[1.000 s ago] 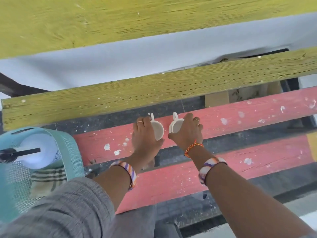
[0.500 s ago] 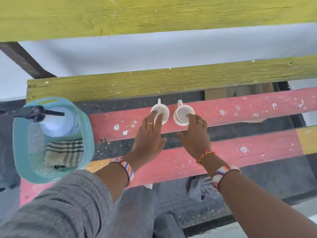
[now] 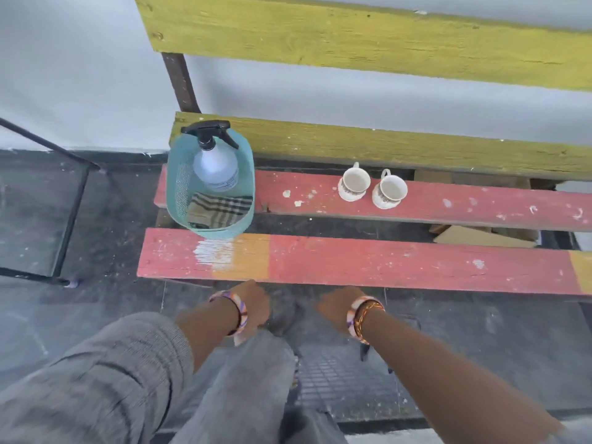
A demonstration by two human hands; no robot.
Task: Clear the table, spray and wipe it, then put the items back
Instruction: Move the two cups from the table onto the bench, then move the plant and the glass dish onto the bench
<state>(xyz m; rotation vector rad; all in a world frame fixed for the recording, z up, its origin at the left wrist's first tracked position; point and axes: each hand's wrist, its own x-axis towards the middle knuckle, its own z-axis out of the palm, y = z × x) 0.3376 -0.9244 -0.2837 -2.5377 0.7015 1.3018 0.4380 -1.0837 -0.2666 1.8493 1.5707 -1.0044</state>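
Two white patterned cups, left cup (image 3: 353, 184) and right cup (image 3: 389, 191), stand side by side on the far red plank of the bench (image 3: 448, 203). A teal mesh basket (image 3: 179, 187) at the bench's left end holds a spray bottle (image 3: 215, 169) with a black trigger and a folded checked cloth (image 3: 217, 209). My left hand (image 3: 256, 304) and my right hand (image 3: 334, 307) hang below the near red plank (image 3: 384, 262), both blurred. Neither hand holds anything; the fingers point down and are partly hidden.
Yellow planks (image 3: 368, 40) form the backrest against a white wall. A black metal frame (image 3: 69, 219) stands on the dark floor at the left. Cardboard pieces (image 3: 480, 238) lie under the bench at the right. My grey trouser legs fill the lower middle.
Both hands let go of the cups on the far red plank and pulled back toward me, below the bench's near edge. The view pulled back and shifted, so the basket now shows whole.
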